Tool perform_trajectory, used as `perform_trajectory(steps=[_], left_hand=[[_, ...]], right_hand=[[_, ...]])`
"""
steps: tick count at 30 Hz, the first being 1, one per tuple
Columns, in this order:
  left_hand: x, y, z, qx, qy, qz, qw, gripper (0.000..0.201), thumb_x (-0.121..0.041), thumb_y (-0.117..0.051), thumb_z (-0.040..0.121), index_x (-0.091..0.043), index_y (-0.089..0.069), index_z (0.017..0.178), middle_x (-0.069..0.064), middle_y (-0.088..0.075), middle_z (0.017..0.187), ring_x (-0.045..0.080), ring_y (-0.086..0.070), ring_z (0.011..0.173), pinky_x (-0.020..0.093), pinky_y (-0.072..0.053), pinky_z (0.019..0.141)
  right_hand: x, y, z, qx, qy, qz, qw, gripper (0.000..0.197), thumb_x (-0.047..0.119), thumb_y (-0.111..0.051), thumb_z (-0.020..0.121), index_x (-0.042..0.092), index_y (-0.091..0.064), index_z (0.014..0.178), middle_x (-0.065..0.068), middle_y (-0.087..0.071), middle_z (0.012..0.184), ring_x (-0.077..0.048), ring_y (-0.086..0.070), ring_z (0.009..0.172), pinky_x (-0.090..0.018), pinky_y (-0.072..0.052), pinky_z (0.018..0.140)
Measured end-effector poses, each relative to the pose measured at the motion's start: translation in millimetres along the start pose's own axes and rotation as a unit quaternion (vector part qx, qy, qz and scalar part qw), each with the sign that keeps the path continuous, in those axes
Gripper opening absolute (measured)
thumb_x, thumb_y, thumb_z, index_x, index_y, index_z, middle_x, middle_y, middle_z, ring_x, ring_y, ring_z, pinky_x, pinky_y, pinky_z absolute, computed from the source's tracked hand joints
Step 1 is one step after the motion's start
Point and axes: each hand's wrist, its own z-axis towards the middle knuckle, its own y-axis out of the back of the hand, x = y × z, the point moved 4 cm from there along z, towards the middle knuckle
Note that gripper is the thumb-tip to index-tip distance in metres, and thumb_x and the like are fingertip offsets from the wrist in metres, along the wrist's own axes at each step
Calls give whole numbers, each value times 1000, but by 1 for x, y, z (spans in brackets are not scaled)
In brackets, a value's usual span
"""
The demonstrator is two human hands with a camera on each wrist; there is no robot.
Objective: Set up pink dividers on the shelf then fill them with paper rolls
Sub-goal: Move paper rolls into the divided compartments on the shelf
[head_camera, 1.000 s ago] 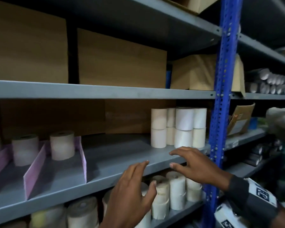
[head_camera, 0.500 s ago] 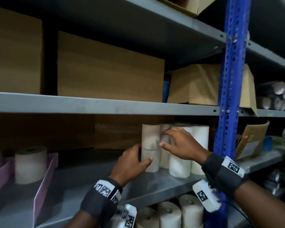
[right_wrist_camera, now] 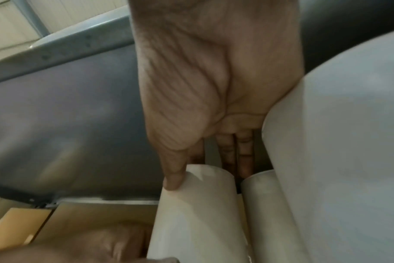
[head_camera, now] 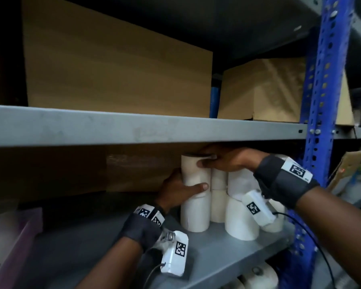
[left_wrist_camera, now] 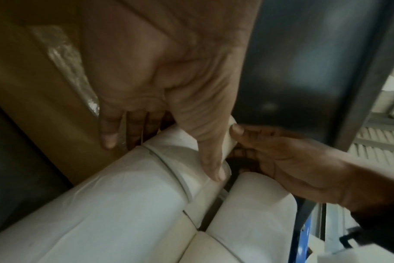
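Both hands now clasp the top paper roll (head_camera: 193, 171)

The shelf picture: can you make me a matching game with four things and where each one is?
Things:
1. left hand
2. right hand
3. cardboard box
4. pink divider

Places:
a. on the shelf above the paper rolls
b. at the far left of the shelf, away from the hands
c. holding the top of the top roll in the stack
d. holding the side of the top roll, near where it meets the roll below

Pairs: 1-d, 2-c, 3-a, 4-b
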Motion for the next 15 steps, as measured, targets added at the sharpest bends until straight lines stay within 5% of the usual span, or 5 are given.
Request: perform_trajectory(steps=[4,9,12,15], left_hand=[[0,-4,5,28,21,-51,998,73,-38,-93,70,-16,-63,132,0,-70,128,17,-66,119,44,-52,106],[-19,1,-14,-19,6,-84,996,56,-21,-92,75,-12,-67,124,3,-74,118,19,-70,110,46,-56,100],[-35,3,-41,1,-11,-94,996,47,-21,-91,75,-15,-72,118,0,-77,112,17,-73,105,47,-58,97],[-53,2,-83,3,-24,-65,998,38,-25,-92,74,-22,-74,107,-4,-79,106,10,-74,99,44,-60,92]], right_hand=[[-3,0,6,15,3,-15,1000,58,60,-49,95,44,-35,149,18,-34,156,-10,-29,146,-20,-11,110],[12,6,-21,-11,68,63,996,47,47,-54,97,49,-43,142,20,-37,153,-5,-34,142,-21,-20,118],[18,10,-52,-74,89,66,991,47,51,-54,96,47,-48,142,21,-45,149,-7,-43,136,-38,-34,116],[26,9,-90,-117,87,44,988,45,65,-47,90,47,-58,130,19,-61,119,-14,-51,115,-51,-43,100]])
